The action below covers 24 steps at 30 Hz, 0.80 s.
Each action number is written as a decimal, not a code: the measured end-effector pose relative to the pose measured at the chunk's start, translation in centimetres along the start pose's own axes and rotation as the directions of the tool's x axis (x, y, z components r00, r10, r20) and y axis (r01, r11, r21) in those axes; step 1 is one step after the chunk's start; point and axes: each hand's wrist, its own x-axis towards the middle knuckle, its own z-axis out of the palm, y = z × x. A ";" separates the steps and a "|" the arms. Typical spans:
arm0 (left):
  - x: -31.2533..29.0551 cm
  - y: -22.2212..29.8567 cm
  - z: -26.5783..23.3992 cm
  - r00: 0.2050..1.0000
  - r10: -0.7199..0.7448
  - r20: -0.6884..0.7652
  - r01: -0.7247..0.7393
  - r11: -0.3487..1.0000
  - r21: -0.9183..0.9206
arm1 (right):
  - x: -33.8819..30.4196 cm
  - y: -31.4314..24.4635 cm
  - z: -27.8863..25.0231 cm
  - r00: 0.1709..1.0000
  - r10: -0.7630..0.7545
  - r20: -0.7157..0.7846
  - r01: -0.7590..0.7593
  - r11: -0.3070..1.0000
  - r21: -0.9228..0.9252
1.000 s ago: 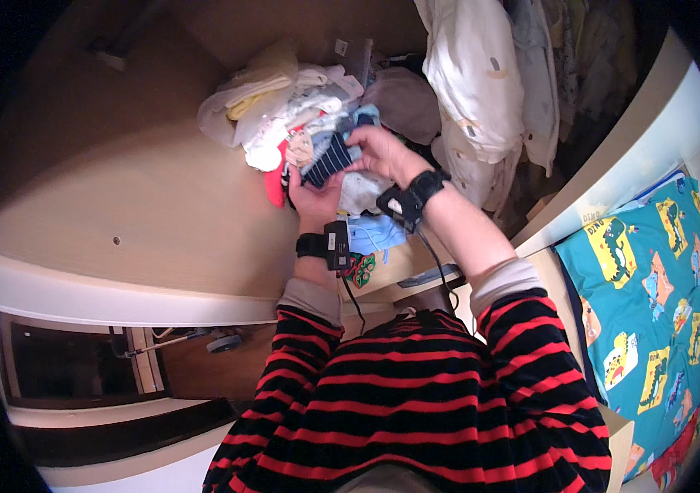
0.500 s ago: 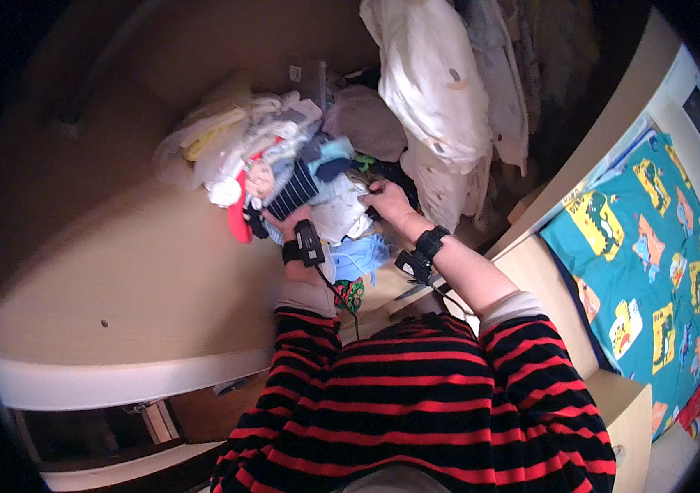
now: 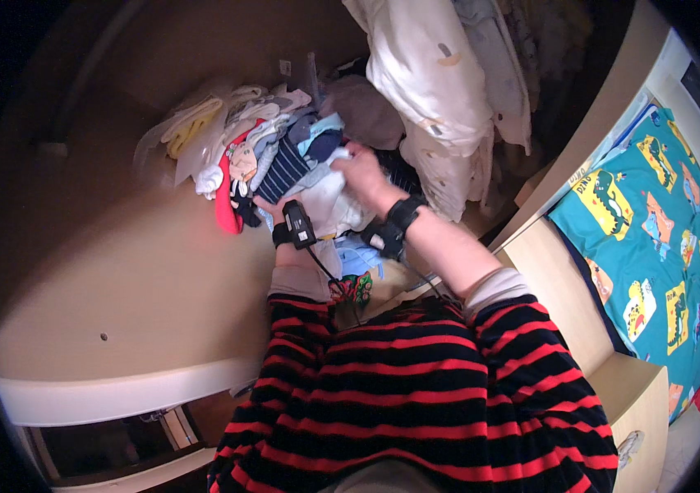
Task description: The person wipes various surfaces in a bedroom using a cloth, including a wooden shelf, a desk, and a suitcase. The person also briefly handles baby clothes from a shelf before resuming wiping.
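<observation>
The left hand [image 3: 271,209] lay against the striped navy cloth's [image 3: 283,171] near edge, apparently steadying it; its closure could not be determined. Right of that cloth, the right hand [image 3: 362,174] pinched pale fabric [image 3: 317,175], seemingly for control.

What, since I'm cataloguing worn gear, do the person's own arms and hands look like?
The left hand and right hand are bare. Each wrist wears a black strap with a small black box and a thin dark cable. The sleeves are dark with red stripes, ending in pale cuffs.
</observation>
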 end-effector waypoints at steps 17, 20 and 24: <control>-0.4 1.3 0.0 1.000 0.012 -0.017 -0.012 1.000 -0.015 | -19.4 -9.3 -15.6 0.989 -0.037 0.140 -0.001 0.965 0.263; -0.7 1.3 0.2 1.000 0.012 -0.016 -0.012 1.000 -0.006 | -22.1 -10.9 -16.0 0.987 -0.041 0.154 0.001 0.968 0.252; -2.1 0.9 0.4 1.000 -0.004 -0.029 0.004 1.000 -0.006 | -25.2 -13.9 -15.2 0.983 -0.097 0.155 0.091 0.995 0.042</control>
